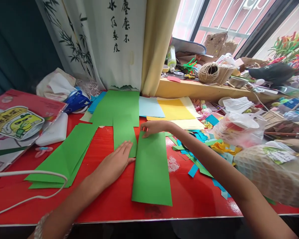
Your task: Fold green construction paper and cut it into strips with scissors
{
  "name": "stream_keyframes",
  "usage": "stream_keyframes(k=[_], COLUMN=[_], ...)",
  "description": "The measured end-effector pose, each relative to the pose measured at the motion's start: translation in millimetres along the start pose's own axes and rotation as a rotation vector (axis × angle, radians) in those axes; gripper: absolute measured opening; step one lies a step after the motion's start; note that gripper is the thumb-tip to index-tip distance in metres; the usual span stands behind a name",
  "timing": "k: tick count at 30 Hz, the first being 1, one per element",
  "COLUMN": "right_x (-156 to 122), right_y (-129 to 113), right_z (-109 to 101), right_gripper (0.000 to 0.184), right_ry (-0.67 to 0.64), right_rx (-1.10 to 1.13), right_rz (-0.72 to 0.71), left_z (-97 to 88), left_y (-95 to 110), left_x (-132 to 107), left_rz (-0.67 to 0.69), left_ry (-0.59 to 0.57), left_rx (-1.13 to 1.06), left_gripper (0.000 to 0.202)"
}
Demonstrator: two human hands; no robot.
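The left hand (121, 154) lies flat, palm down and nearly straight-fingered, grasping nothing, its fingertips on a narrow green strip (123, 132) and its thumb stretched out to the left edge of a long green sheet (152, 169). The right hand (149, 128) bends over the far end of that long sheet, its fingers curled at the far left corner; whether they pinch the paper or only press on it, one cannot tell. The long sheet runs from beneath the right hand toward the person, lying on the red surface (102, 205) to the right of the left hand. Beyond both hands lies a wide green sheet (119, 103), with a light blue sheet (151, 107) and a yellow sheet (175, 109) beyond the right hand. To the left of the left hand is a pile of folded green paper (64, 154), and nearer the person on that side runs a white cord (42, 197). To the right of the right hand, partly under the forearm, blue and green scraps (193, 170) lie scattered, with a net-wrapped bundle (271, 176) farther right.
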State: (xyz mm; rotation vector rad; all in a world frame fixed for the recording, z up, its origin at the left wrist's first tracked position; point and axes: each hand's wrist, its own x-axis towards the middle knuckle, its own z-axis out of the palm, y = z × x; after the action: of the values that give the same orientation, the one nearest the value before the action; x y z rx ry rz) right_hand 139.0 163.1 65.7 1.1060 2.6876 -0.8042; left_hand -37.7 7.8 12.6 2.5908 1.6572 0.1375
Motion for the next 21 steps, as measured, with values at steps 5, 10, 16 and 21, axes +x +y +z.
stream_keyframes(k=[5,10,16,21], right_x=[-7.1,-41.9,-86.7,-103.2], right_y=[-2.8,-19.5,-52.0,-61.1], right_z=[25.0,48.6,64.9,54.1], right_gripper=[0.043,0.039,0.046,0.039], right_ry=[0.231,0.542,0.341,0.358], right_rx=[-0.033,0.101,1.094,1.296], right_rz=[-0.016,0.018,-0.030,-0.167], left_z=[-7.7,-15.1,-39.9,-38.8], left_y=[-8.9,-13.9,30.9,74.2], left_x=[-20.0,-33.7,-43.9,-36.9], left_rz=[0.115,-0.009,-0.401,-0.438], left_ry=[0.078,0.333,0.991,0.807], left_rx=[0.169,0.160,-0.520,-1.224], left_gripper=[0.044,0.038,0.047,0.037])
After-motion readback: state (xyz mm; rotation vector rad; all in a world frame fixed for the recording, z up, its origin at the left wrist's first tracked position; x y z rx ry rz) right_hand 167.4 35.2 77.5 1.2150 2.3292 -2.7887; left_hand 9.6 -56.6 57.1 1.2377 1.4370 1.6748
